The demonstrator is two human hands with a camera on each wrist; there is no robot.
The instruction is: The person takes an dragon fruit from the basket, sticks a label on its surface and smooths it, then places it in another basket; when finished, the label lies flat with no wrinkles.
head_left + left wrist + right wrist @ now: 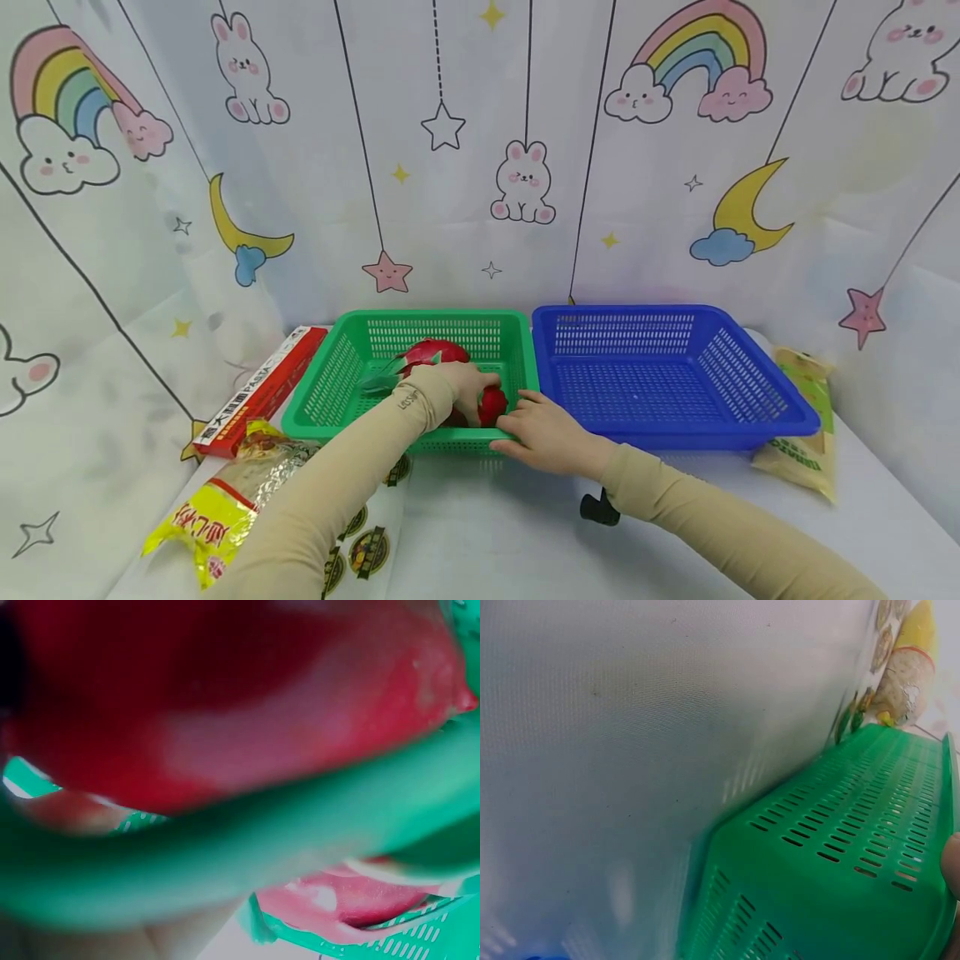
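"Blue basket (pixel 720 437) stands just beside the green basket (pixel 457 440). Why does the right hand (pixel 543 429) pinch the latter's near right corner?"

"Probably to steady it."

"And inside?"

"Large red fruit (pixel 431 348) towards the far edge. Smaller-looking red fruit (pixel 492 406) by the near right corner, the left hand (pixel 461 386) curling its fingers round it from above, presumably because the walls block other ways in."
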